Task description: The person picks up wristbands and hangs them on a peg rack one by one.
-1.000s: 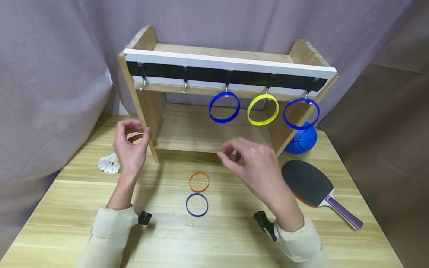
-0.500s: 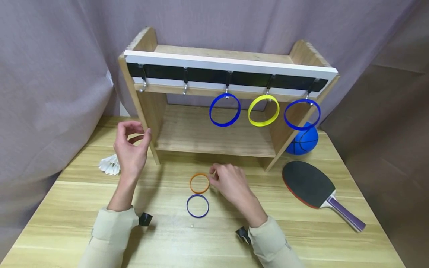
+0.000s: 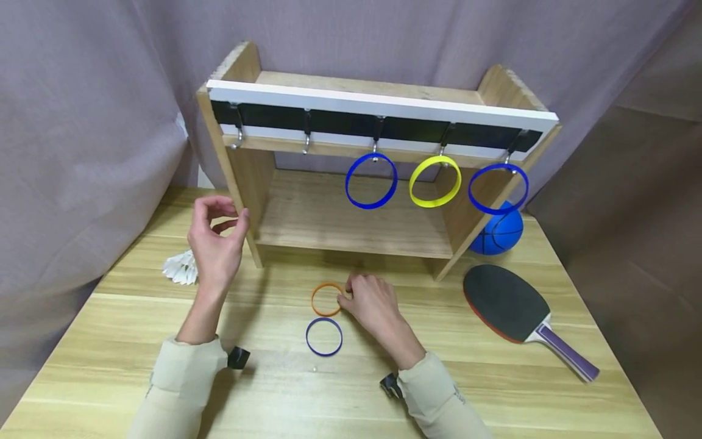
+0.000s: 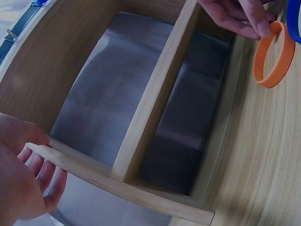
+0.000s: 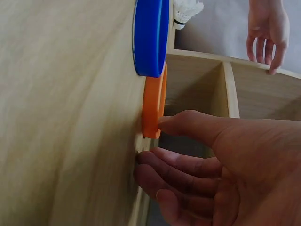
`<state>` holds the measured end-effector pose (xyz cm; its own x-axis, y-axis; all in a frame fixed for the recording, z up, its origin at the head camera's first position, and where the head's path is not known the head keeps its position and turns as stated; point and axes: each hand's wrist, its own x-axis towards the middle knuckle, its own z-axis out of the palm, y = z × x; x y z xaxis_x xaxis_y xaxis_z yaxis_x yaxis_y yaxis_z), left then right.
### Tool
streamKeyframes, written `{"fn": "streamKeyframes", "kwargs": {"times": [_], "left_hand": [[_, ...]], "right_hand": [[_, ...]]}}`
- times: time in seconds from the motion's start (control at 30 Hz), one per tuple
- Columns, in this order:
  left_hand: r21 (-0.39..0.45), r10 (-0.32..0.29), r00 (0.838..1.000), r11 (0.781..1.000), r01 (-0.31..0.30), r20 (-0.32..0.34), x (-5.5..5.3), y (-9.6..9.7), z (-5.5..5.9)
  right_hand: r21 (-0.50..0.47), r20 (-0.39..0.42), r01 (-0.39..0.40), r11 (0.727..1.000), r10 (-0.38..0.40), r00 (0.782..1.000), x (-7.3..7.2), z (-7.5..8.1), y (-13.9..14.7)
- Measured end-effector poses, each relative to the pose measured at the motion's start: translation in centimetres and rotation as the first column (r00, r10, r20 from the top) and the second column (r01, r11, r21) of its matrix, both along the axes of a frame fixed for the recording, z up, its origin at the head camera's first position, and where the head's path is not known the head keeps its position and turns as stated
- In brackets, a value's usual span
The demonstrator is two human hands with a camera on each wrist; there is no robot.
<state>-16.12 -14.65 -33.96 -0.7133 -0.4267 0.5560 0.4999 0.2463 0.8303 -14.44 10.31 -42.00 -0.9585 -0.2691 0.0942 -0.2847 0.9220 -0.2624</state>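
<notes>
My left hand grips the left side panel of a small wooden shelf, with the thumb on one face and fingers on the other in the left wrist view. At an orange ring flat on the table is my right hand. Its thumb touches the ring's band in the right wrist view, while the bent fingers stay beside it, apart from the band. A dark blue ring lies just in front of the orange one.
Metal hooks line the shelf's black strip. From three of them hang a blue ring, a yellow ring and another blue ring. A blue ball and a table tennis bat are at right, a shuttlecock at left.
My right hand has come down from in front of the shelf, leftward to the orange ring, and its thumb now meets the band. The left hand keeps its hold on the panel.
</notes>
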Motion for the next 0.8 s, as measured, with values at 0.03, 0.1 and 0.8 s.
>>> {"fn": "streamKeyframes", "kwargs": {"times": [0.03, 0.1, 0.8], "left_hand": [[-0.001, -0.001, 1.0, 1.0, 0.001, 0.0, -0.01, 0.02, -0.02], [0.0, -0.004, 1.0, 1.0, 0.004, 0.0, -0.03, 0.04, -0.05], [-0.001, 0.007, 1.0, 1.0, -0.007, 0.003, 0.01, 0.03, 0.0]], "right_hand": [[0.002, 0.008, 0.007, 1.0, -0.007, 1.0, -0.02, -0.08, 0.05], [-0.002, 0.022, 0.014, 1.0, -0.014, 1.0, -0.08, -0.17, 0.07], [-0.087, 0.022, 0.031, 0.996, -0.029, 0.999, -0.54, -0.12, 0.36]]}}
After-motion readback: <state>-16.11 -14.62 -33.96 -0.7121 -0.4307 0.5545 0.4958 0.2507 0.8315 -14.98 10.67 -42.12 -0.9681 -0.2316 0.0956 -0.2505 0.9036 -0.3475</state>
